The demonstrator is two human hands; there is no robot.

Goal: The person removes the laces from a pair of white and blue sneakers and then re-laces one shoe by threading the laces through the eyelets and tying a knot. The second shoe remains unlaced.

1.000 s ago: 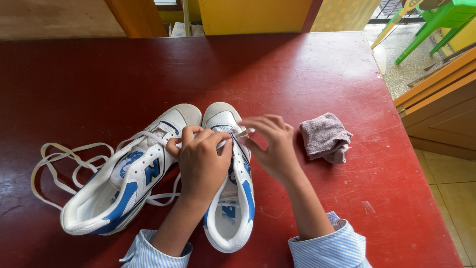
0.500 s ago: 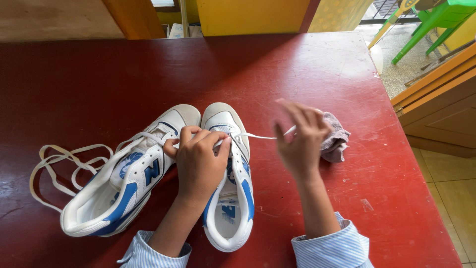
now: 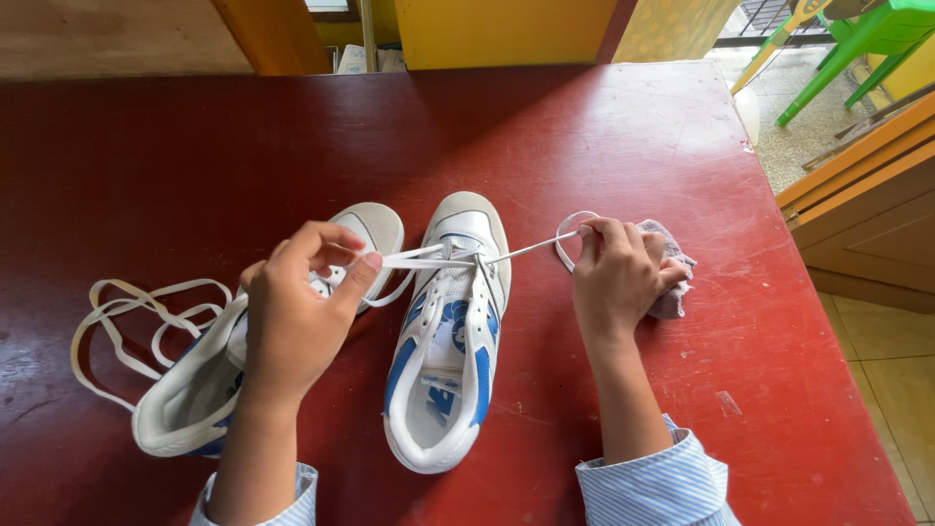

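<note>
Head view: my left hand (image 3: 292, 317) pinches one end of the white lace (image 3: 419, 259); my right hand (image 3: 616, 278) grips the other end, pulling it taut across the right shoe (image 3: 450, 336) near the desk's (image 3: 584, 127) front edge. Second shoe (image 3: 209, 390) lies beside it, under my left hand. Grey cloth (image 3: 674, 282) sits beneath my right hand.

Big red table (image 3: 604, 136), paint scratched and worn in spots. Two white and blue shoes on it, side by side, toes pointing away. Right shoe (image 3: 446, 336) sits flat near middle. Left shoe (image 3: 200, 390) leans beside it. Long loose lace (image 3: 127, 317) lies in loops on table, left of left shoe. Small grey cloth (image 3: 674, 282) lies crumpled on table, right of shoes, near table edge.
</note>
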